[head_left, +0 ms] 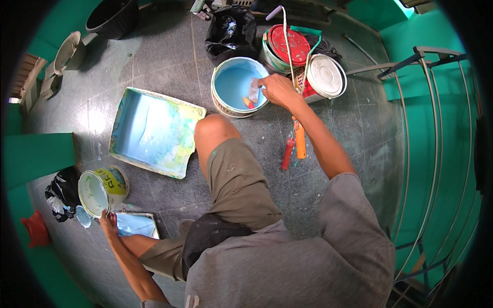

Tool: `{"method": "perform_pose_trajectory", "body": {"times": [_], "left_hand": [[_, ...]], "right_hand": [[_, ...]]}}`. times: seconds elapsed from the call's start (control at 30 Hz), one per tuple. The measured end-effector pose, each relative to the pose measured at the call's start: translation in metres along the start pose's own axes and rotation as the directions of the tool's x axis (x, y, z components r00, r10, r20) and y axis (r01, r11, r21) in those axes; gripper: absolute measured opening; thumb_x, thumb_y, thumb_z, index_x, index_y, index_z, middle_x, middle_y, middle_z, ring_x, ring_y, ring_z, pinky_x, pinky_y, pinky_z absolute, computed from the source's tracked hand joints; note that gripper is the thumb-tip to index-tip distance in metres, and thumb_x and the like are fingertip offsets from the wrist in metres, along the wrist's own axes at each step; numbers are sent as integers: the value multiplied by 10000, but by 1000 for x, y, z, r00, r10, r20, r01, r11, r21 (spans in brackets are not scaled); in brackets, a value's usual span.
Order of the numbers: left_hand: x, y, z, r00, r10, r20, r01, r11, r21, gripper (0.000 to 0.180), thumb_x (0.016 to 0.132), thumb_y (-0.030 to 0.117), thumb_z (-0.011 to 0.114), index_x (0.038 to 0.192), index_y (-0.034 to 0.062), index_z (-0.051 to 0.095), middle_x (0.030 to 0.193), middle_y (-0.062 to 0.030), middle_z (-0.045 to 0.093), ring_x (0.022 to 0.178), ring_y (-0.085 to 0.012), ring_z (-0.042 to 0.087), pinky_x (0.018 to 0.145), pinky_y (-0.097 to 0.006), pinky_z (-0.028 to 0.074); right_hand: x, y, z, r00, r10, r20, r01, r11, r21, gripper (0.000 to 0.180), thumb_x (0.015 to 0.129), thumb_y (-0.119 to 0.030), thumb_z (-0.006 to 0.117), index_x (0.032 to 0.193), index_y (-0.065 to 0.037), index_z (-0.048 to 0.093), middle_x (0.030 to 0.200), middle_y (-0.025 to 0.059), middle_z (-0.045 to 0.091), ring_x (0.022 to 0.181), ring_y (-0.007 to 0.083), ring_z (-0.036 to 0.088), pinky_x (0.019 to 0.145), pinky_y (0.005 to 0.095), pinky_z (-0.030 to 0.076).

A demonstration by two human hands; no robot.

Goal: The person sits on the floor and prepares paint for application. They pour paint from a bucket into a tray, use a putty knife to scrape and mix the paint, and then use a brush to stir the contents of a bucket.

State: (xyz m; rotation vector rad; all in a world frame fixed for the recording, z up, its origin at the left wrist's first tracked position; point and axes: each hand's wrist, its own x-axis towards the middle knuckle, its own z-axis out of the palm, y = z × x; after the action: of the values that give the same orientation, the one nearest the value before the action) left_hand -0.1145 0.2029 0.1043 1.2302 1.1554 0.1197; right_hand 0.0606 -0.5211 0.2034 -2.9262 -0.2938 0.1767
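My right hand is closed on a small translucent plastic piece, perhaps a cup, at the right side of a white bucket of light blue paint. Below that piece a red and yellow object, too small to name, shows against the paint. At lower left, my left hand grips the rim of a paint bucket with a yellow-green label. This bucket lies tipped, its pale, paint-smeared inside showing. Between the two buckets sits a large paint tray coated with light blue, streaked yellow-green toward its right.
Red-lidded and white-lidded buckets stand beyond my right hand. Orange and red handles lie on the tiled floor. A black bag sits behind the paint bucket; a metal rack stands at right.
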Motion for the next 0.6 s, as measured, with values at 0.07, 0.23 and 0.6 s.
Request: {"method": "perform_pose_trajectory", "body": {"times": [0.07, 0.23, 0.6], "left_hand": [[0, 2, 3, 1000, -12, -4, 12, 1000, 9, 294, 796, 132, 606, 1031, 88, 435, 700, -23, 484, 581, -108, 498, 583, -257, 511], [0, 0, -1, 1000, 5, 8, -5, 1000, -6, 300, 784, 130, 618, 1016, 90, 433, 696, -23, 487, 577, -108, 499, 584, -255, 507], [-16, 3, 11, 999, 45, 27, -45, 999, -2, 304, 771, 109, 614, 1012, 86, 430, 691, -26, 490, 590, -116, 501, 592, -257, 504]], "right_hand": [[11, 7, 8, 995, -75, 60, 77, 997, -20, 198, 695, -94, 550, 857, -61, 658, 810, 184, 635, 791, 345, 615, 698, 430, 493], [30, 0, 19, 955, -16, 295, 35, 998, -60, 225, 705, -201, 612, 864, -50, 661, 818, 183, 643, 835, 332, 618, 733, 414, 494], [33, -27, 46, 890, 308, 335, -278, 951, -136, 336, 739, -243, 595, 960, 6, 637, 988, 217, 621, 939, 328, 607, 798, 417, 484]]}}
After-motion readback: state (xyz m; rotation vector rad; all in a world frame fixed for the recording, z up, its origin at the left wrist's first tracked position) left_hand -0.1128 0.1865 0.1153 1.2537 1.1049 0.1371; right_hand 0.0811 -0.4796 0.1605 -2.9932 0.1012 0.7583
